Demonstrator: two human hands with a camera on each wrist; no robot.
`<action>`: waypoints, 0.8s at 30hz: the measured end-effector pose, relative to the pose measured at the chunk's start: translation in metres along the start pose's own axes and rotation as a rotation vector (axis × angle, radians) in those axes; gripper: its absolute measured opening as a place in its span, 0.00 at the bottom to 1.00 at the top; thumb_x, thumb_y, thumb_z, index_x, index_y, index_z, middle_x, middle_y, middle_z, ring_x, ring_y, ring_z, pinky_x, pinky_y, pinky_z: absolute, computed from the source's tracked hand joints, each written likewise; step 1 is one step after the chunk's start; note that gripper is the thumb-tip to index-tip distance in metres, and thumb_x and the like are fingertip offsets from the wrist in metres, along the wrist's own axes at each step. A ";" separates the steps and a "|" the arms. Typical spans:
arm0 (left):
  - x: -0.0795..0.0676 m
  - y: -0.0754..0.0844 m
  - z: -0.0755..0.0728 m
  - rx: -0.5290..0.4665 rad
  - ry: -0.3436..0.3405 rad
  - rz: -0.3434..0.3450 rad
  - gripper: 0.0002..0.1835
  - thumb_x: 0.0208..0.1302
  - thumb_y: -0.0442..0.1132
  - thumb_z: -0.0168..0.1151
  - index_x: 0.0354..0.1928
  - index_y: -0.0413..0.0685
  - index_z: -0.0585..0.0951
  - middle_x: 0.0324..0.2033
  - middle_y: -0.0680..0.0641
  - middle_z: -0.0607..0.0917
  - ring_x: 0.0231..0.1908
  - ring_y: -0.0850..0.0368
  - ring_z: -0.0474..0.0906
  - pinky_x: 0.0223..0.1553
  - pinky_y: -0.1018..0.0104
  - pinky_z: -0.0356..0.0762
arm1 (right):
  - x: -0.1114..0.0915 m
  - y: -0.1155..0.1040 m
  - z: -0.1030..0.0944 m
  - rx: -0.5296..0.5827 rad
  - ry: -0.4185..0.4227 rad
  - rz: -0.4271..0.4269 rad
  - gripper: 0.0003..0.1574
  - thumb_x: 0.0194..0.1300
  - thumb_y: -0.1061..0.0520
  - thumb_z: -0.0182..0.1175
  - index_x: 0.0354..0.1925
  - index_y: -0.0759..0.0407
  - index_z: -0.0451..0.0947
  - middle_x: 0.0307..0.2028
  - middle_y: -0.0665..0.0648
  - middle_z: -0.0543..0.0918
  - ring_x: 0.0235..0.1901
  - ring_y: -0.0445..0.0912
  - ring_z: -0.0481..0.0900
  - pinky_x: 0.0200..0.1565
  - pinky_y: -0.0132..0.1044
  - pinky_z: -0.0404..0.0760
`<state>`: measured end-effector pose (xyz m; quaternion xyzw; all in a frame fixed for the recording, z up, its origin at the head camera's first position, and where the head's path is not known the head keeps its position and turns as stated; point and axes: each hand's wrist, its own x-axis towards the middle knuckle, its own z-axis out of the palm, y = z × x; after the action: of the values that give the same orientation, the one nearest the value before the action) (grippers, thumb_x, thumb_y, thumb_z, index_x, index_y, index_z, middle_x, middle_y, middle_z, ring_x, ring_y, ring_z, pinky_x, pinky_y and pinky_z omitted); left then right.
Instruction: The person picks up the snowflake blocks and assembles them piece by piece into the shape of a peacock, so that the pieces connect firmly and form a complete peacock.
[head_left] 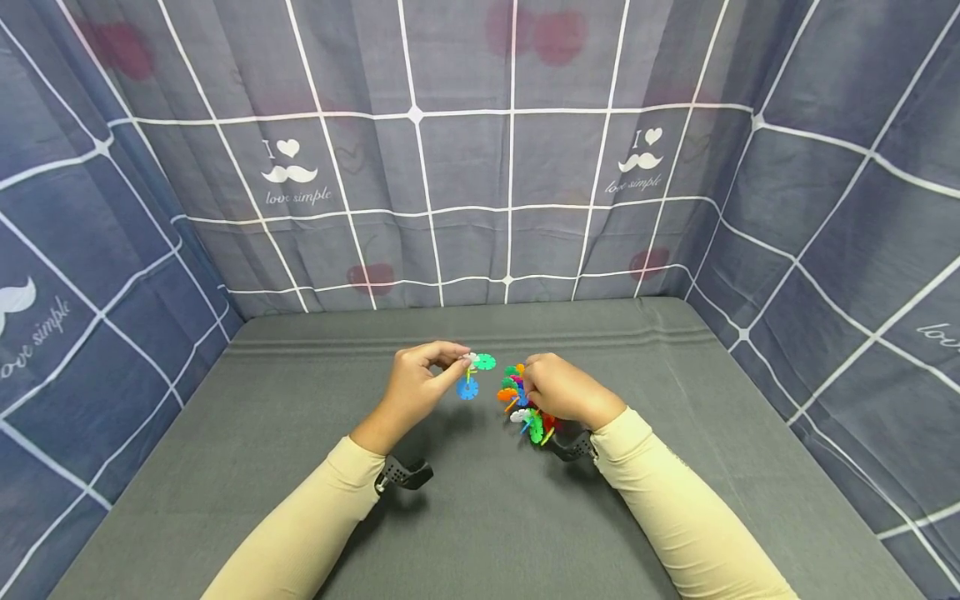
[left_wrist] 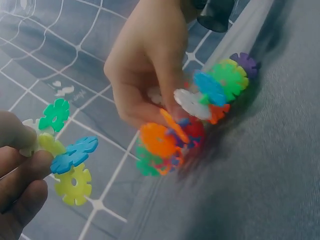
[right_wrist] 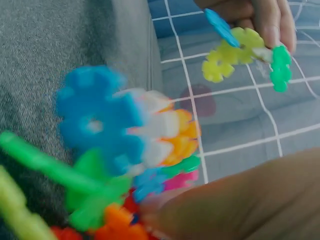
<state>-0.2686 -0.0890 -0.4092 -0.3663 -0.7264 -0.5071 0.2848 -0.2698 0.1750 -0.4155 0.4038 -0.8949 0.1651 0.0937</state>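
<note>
My left hand (head_left: pixel 423 379) pinches a white snowflake disc (left_wrist: pixel 31 134) between thumb and fingers. Joined to it are a green disc (left_wrist: pixel 54 114), a blue disc (left_wrist: pixel 75 154) and two yellow ones, the lower yellow disc (left_wrist: pixel 74 185) hanging free. Close by on the right, my right hand (head_left: pixel 562 387) grips a many-coloured cluster of snowflake discs (head_left: pixel 536 427), its fingers curled down over it. An orange disc (left_wrist: pixel 156 140), a white disc (left_wrist: pixel 192 103) and a large blue disc (right_wrist: pixel 95 120) stick out of the cluster. The right fingertips are partly hidden among the discs.
A grey cloth (head_left: pixel 480 517) covers the table. Blue-grey checked curtains (head_left: pixel 465 167) stand behind it and at both sides. Each wrist wears a black camera mount (head_left: pixel 405 475).
</note>
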 end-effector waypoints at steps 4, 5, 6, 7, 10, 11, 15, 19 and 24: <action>-0.006 -0.018 0.001 -0.020 -0.012 -0.025 0.09 0.59 0.24 0.77 0.40 0.38 0.90 0.31 0.50 0.91 0.25 0.55 0.86 0.32 0.65 0.84 | -0.002 0.011 0.004 0.117 0.061 0.028 0.14 0.55 0.74 0.67 0.24 0.56 0.82 0.27 0.46 0.77 0.29 0.41 0.76 0.35 0.35 0.79; -0.007 -0.020 0.001 -0.020 -0.016 -0.032 0.08 0.59 0.24 0.77 0.40 0.38 0.90 0.31 0.50 0.91 0.25 0.55 0.86 0.32 0.66 0.84 | -0.002 0.013 0.005 0.145 0.070 0.037 0.13 0.56 0.73 0.68 0.26 0.56 0.83 0.29 0.47 0.79 0.30 0.41 0.78 0.36 0.36 0.80; -0.007 -0.021 0.001 -0.020 -0.018 -0.037 0.08 0.60 0.24 0.77 0.41 0.38 0.90 0.31 0.50 0.91 0.25 0.55 0.86 0.32 0.66 0.84 | -0.002 0.015 0.006 0.174 0.074 0.050 0.12 0.57 0.72 0.69 0.27 0.56 0.84 0.30 0.47 0.80 0.31 0.42 0.78 0.37 0.36 0.80; -0.008 -0.023 0.001 -0.019 -0.020 -0.042 0.08 0.60 0.25 0.77 0.41 0.39 0.90 0.31 0.51 0.91 0.26 0.55 0.86 0.32 0.66 0.84 | -0.003 0.016 0.007 0.201 0.079 0.060 0.12 0.58 0.72 0.69 0.27 0.56 0.84 0.31 0.47 0.80 0.32 0.42 0.79 0.37 0.37 0.80; -0.010 -0.027 0.000 -0.008 -0.032 -0.060 0.07 0.61 0.26 0.77 0.41 0.40 0.91 0.31 0.52 0.91 0.26 0.57 0.86 0.32 0.67 0.84 | -0.003 0.020 0.010 0.248 0.083 0.086 0.11 0.61 0.69 0.71 0.28 0.55 0.84 0.33 0.47 0.81 0.34 0.42 0.79 0.40 0.38 0.80; -0.011 -0.027 0.000 -0.003 -0.038 -0.068 0.07 0.61 0.27 0.77 0.41 0.40 0.91 0.31 0.52 0.91 0.26 0.57 0.86 0.33 0.66 0.84 | -0.003 0.021 0.011 0.263 0.087 0.095 0.11 0.62 0.68 0.71 0.29 0.54 0.84 0.33 0.47 0.82 0.35 0.42 0.80 0.41 0.38 0.80; -0.015 -0.032 0.000 0.019 -0.066 -0.110 0.07 0.62 0.29 0.77 0.41 0.41 0.91 0.32 0.53 0.91 0.27 0.59 0.86 0.33 0.66 0.84 | -0.002 0.022 0.016 0.378 0.128 0.122 0.09 0.65 0.67 0.72 0.31 0.56 0.84 0.37 0.48 0.84 0.38 0.43 0.82 0.43 0.38 0.82; -0.019 -0.038 0.002 0.051 -0.109 -0.152 0.06 0.62 0.29 0.77 0.40 0.41 0.90 0.32 0.54 0.91 0.28 0.61 0.86 0.33 0.66 0.84 | -0.002 0.024 0.027 0.565 0.164 0.143 0.05 0.67 0.68 0.70 0.35 0.62 0.84 0.41 0.52 0.84 0.43 0.46 0.82 0.46 0.37 0.84; -0.021 -0.042 0.003 0.075 -0.148 -0.164 0.06 0.61 0.30 0.78 0.39 0.42 0.90 0.32 0.55 0.91 0.28 0.62 0.86 0.33 0.65 0.85 | -0.002 0.029 0.041 0.700 0.211 0.154 0.05 0.68 0.72 0.66 0.36 0.66 0.84 0.44 0.58 0.83 0.45 0.50 0.82 0.47 0.36 0.84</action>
<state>-0.2912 -0.1005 -0.4493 -0.3309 -0.7915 -0.4726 0.2016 -0.2913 0.1790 -0.4607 0.3234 -0.7974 0.5086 0.0289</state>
